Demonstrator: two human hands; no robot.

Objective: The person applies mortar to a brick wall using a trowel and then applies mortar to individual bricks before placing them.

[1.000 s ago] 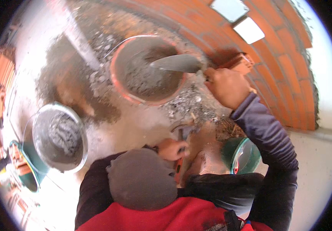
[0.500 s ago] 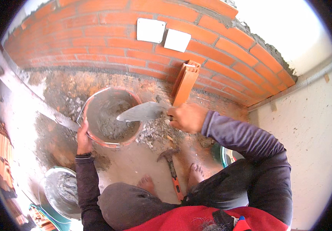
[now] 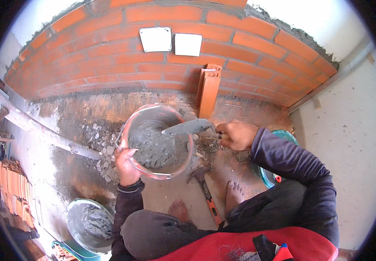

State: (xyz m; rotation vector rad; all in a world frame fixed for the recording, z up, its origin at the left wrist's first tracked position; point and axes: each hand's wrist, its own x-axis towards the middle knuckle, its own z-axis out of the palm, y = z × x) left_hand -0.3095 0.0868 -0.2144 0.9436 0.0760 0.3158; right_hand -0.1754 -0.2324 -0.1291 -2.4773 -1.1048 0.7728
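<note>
1. Since the earlier frame, the mortar bucket [image 3: 180, 153] has shifted toward the claw hammer [image 3: 206, 191], leaving a gap from the wooden post [image 3: 44, 126]; the left hand [image 3: 127, 165] has moved with it.
2. That left hand grips the bucket's left rim, thumb over the edge; its other fingers are mostly hidden.
3. Right of the bucket, the right hand [image 3: 239, 135] is curled firmly around the handle of the trowel [image 3: 185, 127], whose blade reaches over the bucket's right side, above the grey mortar [image 3: 151, 145]; whether its tip touches is unclear.
4. Just beyond the bucket, to the right, a hollow brick [image 3: 209, 98] stands upright near the brick wall [image 3: 257, 52].
5. The hammer lies nearer the person than the bucket, between two bare feet.
6. Left of the bucket and nearer the person is a second bucket [image 3: 77, 217] containing mortar; farther left are stacked bricks [image 3: 13, 191].
</note>
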